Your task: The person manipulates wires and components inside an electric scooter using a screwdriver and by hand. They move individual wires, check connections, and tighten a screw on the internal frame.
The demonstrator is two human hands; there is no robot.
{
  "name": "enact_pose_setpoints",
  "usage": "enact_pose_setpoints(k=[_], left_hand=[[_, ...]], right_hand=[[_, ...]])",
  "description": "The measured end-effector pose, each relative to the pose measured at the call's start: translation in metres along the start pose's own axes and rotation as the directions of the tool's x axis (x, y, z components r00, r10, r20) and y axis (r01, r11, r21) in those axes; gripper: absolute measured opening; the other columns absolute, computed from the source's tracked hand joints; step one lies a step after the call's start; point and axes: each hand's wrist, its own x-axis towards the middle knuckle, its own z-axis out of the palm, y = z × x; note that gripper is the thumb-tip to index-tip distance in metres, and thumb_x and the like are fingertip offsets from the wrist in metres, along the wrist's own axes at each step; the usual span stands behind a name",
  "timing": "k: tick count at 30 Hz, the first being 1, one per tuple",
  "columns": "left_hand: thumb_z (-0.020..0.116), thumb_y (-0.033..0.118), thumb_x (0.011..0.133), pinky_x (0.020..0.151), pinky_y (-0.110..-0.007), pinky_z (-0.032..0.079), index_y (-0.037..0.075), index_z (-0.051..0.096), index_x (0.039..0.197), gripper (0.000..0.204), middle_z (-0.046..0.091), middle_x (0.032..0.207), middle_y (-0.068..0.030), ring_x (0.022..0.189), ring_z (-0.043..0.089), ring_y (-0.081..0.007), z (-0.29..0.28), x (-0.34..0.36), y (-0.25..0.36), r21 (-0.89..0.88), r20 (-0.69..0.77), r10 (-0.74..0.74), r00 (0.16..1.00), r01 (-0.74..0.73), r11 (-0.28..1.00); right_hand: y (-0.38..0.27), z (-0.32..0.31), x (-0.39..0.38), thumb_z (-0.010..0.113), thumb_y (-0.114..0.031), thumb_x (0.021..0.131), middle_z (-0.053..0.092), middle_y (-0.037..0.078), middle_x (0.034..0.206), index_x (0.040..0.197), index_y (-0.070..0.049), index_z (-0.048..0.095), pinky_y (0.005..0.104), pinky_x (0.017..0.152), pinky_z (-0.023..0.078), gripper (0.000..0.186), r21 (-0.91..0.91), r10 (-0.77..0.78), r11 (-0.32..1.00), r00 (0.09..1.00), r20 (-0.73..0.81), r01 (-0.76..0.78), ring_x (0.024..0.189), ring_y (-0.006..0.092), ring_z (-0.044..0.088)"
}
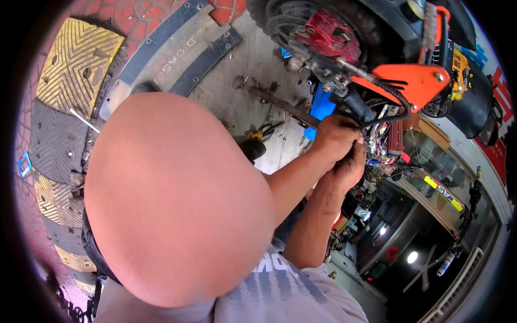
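Note:
My left hand (336, 139) and my right hand (349, 166) meet fingertip to fingertip beside a bundle of coloured wires (388, 156). Their fingers are closed in a pinch, and whatever lies between them is hidden. Just above is part of a wheeled vehicle: an orange metal arm (406, 83), a dark cylinder (356, 106) and a black corrugated cable (401, 107). Farther up are the black wheel (285, 24) and a red metal part (331, 35) at its hub. A blue object (322, 105) sits behind my left hand.
Yellow-handled pliers (261, 133) and a long flat bar (285, 107) lie on the grey floor plate. A curved grey panel (172, 54) and yellow-and-black ramp blocks (78, 59) are at left. Large, close bare skin (177, 199) hides much of the middle.

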Motion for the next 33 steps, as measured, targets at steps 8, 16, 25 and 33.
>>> enact_pose_setpoints(k=[8, 16, 25, 33], left_hand=[[0.063, 0.019, 0.083, 0.07, -0.042, 0.053, 0.0, 0.075, 0.086, 0.023, 0.072, 0.08, -0.0202, 0.074, 0.07, -0.0346, 0.005, -0.001, -0.014, 0.106, -0.084, 0.027, 0.996, -0.018, 0.994], [0.062, 0.02, 0.084, 0.074, -0.043, 0.054, 0.0, 0.075, 0.09, 0.025, 0.073, 0.083, -0.0212, 0.08, 0.071, -0.0348, -0.003, 0.014, -0.01, 0.262, -0.037, 0.198, 0.98, -0.181, 0.948], [0.063, 0.005, 0.083, 0.071, -0.029, 0.049, 0.0, 0.077, 0.105, 0.026, 0.069, 0.086, -0.0036, 0.076, 0.06, -0.0118, -0.022, -0.012, 0.024, 0.065, 0.204, -0.07, 0.977, 0.058, 0.996], [0.063, 0.006, 0.089, 0.094, -0.03, 0.052, 0.002, 0.073, 0.125, 0.038, 0.073, 0.118, -0.0101, 0.105, 0.068, -0.0178, -0.037, -0.019, 0.028, 0.086, 0.404, -0.021, 0.914, -0.015, 0.996]], right_hand=[[-0.029, 0.044, -0.018, 0.07, -0.039, 0.097, 0.071, 0.021, 0.122, 0.124, 0.007, 0.069, 0.0354, 0.101, 0.047, 0.053, -0.698, -0.16, 0.702, 0.922, -0.353, -0.145, 0.11, 0.0262, 0.064], [-0.008, 0.018, 0.0, 0.049, -0.019, 0.109, 0.069, 0.012, 0.109, 0.116, 0.002, 0.065, 0.0338, 0.09, 0.053, 0.027, -0.177, -0.035, 0.984, 0.993, -0.113, 0.015, 0.098, 0.02, 0.066], [-0.003, -0.015, 0.012, 0.054, -0.028, 0.108, 0.069, 0.011, 0.121, 0.127, -0.001, 0.063, 0.0372, 0.1, 0.051, 0.035, 0.174, 0.128, 0.974, 0.984, 0.122, -0.148, 0.111, 0.0214, 0.066], [-0.003, -0.006, 0.011, 0.056, -0.029, 0.106, 0.07, 0.01, 0.12, 0.123, -0.003, 0.066, 0.0416, 0.103, 0.05, 0.033, 0.097, 0.078, 0.992, 0.993, 0.083, -0.086, 0.11, 0.0233, 0.067]])
